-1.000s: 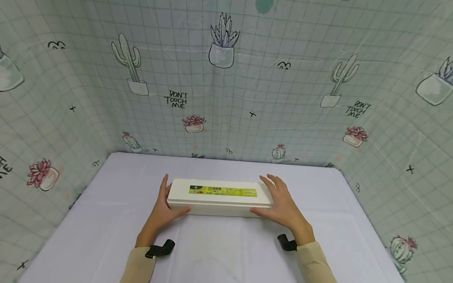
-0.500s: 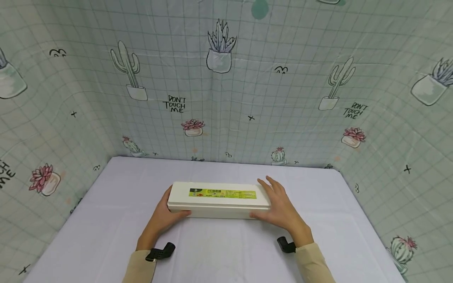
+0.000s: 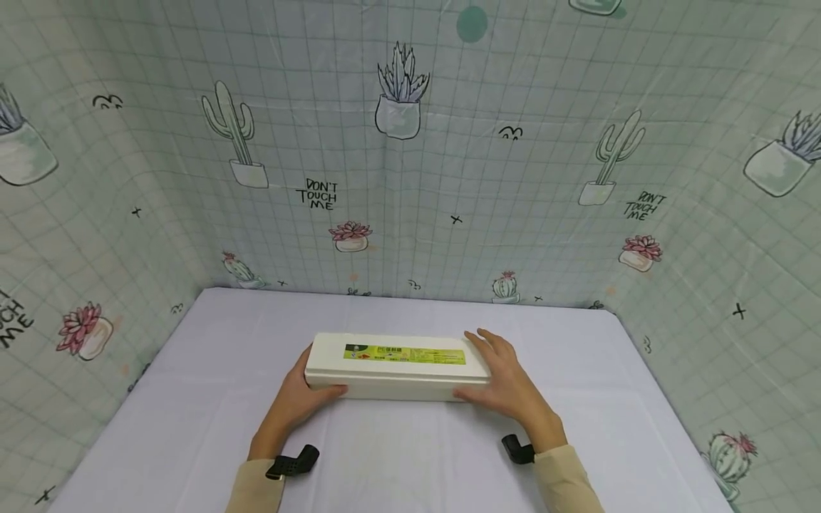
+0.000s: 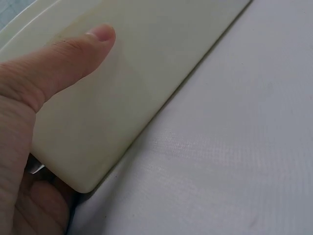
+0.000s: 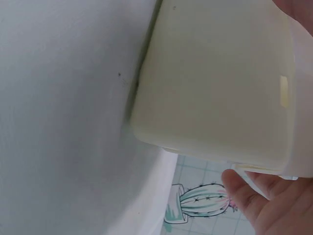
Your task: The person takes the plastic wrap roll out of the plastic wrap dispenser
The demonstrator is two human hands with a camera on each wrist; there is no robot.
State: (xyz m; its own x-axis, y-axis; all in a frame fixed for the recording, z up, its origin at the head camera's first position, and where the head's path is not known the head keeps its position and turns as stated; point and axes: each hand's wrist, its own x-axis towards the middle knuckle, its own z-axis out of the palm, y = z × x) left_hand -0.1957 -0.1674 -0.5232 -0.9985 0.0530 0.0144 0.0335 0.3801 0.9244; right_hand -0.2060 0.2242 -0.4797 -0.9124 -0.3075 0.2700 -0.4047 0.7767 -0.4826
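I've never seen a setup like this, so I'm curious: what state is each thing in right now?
White box: closed, lying on the tablecloth.
Label: flat on the box's top, facing up.
Left hand: gripping the box's left end.
Right hand: spanning the right end, thumb against the front.
Tablecloth: spread out.
Patterned cloth: hanging.

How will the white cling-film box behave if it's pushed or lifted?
The cling-film box is probably stiff: its wall shows no dent where the left hand rests its thumb. It should slide rather than roll, being long, low and flat-sided on the white tablecloth. Its smooth surface may feel slippery.
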